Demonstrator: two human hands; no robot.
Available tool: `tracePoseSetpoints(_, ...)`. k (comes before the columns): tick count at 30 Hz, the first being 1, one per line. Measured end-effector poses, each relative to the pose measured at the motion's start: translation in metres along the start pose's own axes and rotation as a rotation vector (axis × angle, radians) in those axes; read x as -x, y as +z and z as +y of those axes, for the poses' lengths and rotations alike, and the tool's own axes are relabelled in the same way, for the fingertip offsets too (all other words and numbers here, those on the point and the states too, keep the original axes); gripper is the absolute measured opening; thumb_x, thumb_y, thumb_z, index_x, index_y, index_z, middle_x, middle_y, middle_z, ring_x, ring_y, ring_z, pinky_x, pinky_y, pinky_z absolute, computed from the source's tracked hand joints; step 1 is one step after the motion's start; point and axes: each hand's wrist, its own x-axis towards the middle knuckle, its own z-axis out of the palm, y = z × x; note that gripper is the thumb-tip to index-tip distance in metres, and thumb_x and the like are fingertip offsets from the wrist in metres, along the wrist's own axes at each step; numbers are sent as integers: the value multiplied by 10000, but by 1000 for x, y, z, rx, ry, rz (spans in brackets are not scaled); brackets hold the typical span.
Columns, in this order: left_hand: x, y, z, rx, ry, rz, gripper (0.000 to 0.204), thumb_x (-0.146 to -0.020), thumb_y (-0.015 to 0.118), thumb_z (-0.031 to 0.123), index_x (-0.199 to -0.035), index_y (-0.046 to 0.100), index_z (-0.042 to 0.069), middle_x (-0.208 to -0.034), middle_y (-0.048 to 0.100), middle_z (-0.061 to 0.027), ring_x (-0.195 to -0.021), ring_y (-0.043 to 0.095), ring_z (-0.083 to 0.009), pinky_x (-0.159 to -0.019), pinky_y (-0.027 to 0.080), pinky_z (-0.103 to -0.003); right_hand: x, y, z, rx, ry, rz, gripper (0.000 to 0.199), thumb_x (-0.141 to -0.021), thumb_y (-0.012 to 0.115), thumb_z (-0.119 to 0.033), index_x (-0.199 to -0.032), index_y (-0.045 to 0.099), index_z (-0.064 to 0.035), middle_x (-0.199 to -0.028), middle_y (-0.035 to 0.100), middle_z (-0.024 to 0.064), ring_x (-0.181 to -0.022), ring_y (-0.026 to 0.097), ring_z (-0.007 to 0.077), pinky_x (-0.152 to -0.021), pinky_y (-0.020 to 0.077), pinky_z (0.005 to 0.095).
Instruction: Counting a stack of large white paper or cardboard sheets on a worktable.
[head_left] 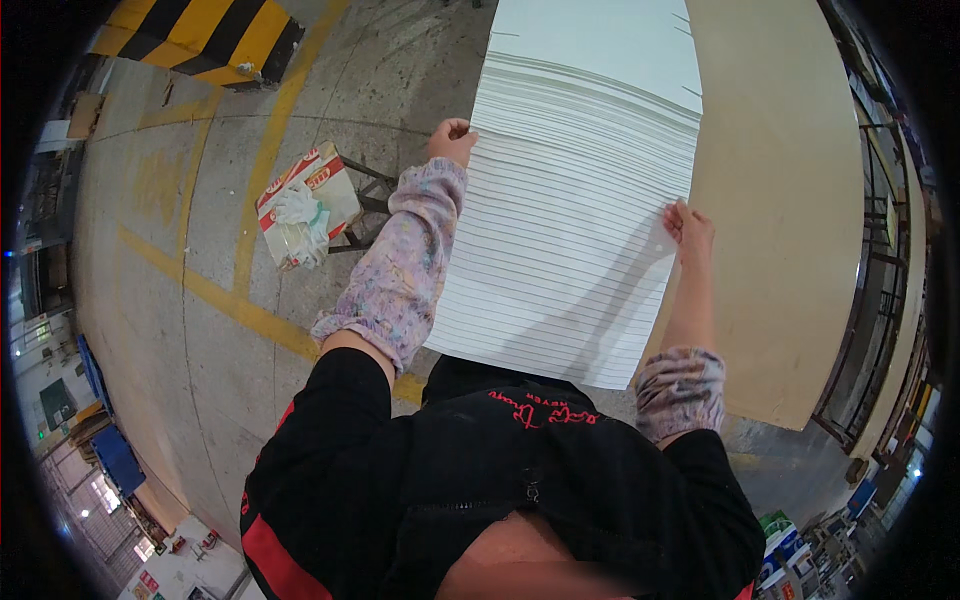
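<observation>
A broad spread of white sheets (pixel 575 230) lies in front of me, fanned out so that their edges overlap in many narrow steps. The steps crowd together toward the far end, and the near end reaches close to my body. My left hand (pixel 453 142) is closed at the left edge of the sheets, its fingers curled and the tips partly hidden. At the right edge, lower down, my right hand (pixel 690 230) pinches the border of the sheets between thumb and fingers. Patterned sleeve covers are on both forearms.
Right of the sheets stretches a large tan board (pixel 775 220), with metal racking (pixel 885 230) beyond it. A stool topped with red-and-white cardboard (pixel 335 190) holds white gloves (pixel 303 215) on the left. Farther off stands a yellow-and-black striped barrier (pixel 200 35) on the concrete floor.
</observation>
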Motion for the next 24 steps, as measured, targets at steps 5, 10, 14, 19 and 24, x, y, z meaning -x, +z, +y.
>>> tracePoseSetpoints(5,5,10,21,-59,5,25,181,-635,674,22,-801,601,20,-746,594,-33,-660,541,-118,-635,449,-245,72,62,3,43,187,-573,300,-822,573,-245,-926,550,35,-845,606,108,-721,585,150,-658,504,260)
tracePoseSetpoints(10,-3,0,17,-132,106,47,158,-681,668,96,-806,615,14,-768,603,-36,-686,549,-111,-659,446,-245,93,152,1,-270,261,-848,359,-861,516,-194,-1063,453,95,-1044,544,185,-922,568,226,-802,486,310)
tracePoseSetpoints(14,4,12,26,-144,139,-96,213,-739,646,178,-879,619,20,-819,624,-36,-725,565,-104,-711,431,-228,56,146,11,-652,330,-685,394,-869,501,-196,-1108,392,97,-1116,490,199,-976,537,256,-848,465,334)
tracePoseSetpoints(19,-13,-1,6,-40,140,-161,212,-736,657,199,-848,642,20,-860,619,-62,-868,550,-142,-784,410,-254,14,89,11,-618,131,-409,292,-847,543,-176,-978,482,77,-927,559,160,-898,562,261,-807,490,338)
tracePoseSetpoints(24,0,8,18,-285,120,51,157,-682,691,148,-725,646,3,-1018,542,-88,-948,509,-193,-792,411,-290,-11,54,9,-322,18,42,127,-785,592,-16,-815,494,58,-774,571,141,-690,606,226,-613,555,305)
